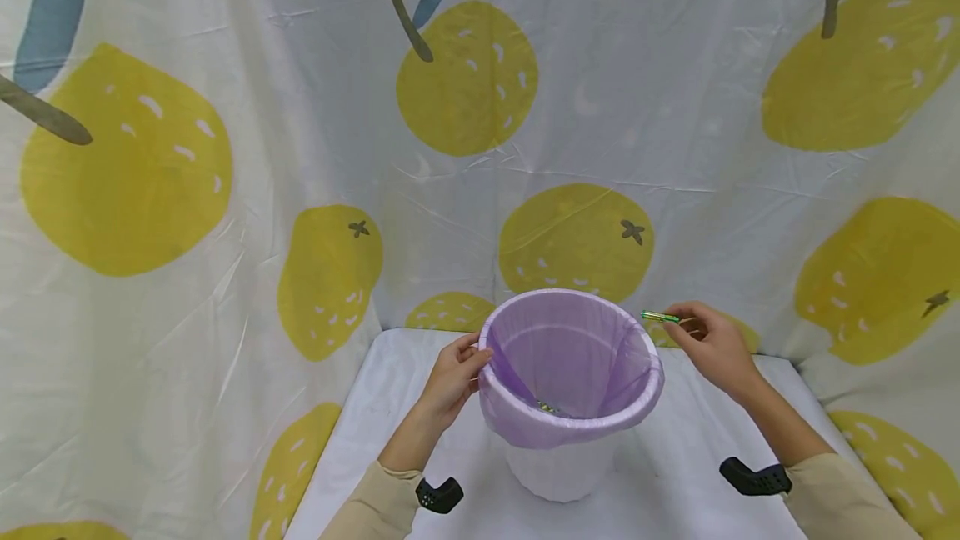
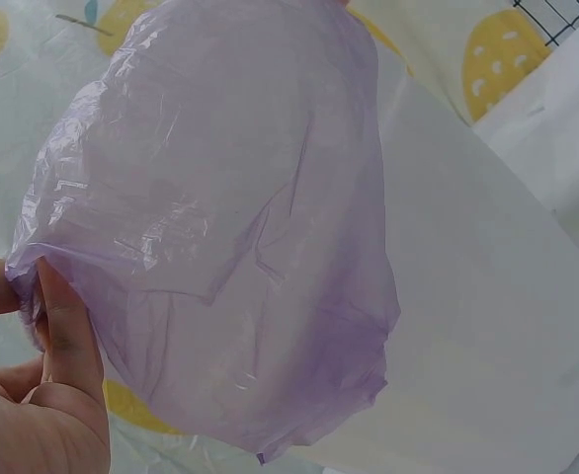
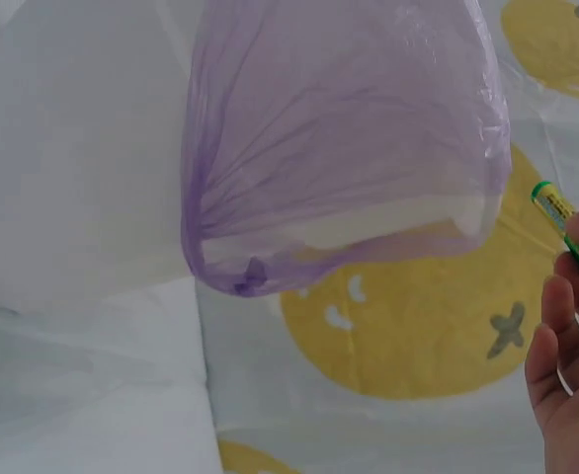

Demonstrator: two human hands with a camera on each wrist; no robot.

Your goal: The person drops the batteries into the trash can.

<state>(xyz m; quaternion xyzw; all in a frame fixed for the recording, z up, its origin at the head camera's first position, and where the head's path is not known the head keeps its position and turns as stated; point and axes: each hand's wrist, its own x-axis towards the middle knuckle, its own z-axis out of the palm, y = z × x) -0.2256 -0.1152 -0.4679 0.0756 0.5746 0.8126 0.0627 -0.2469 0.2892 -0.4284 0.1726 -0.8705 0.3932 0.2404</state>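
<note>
Sleeves frame the bin (image 1: 558, 465): my left hand (image 1: 452, 380) pinches its liner (image 1: 525, 419) rim; my right hand (image 1: 712, 348) pinches a battery (image 1: 661, 317), lying level, pointing at the rim just beside.

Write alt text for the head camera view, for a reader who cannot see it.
A person's right hand pinches a small green battery beside a white bin lined with a purple bag, while the left hand holds the bag's rim. Behind hangs a lemon-print cloth.

No readable text, number or brand is shown. Print on the green battery (image 3: 563, 223) cannot be made out.
</note>
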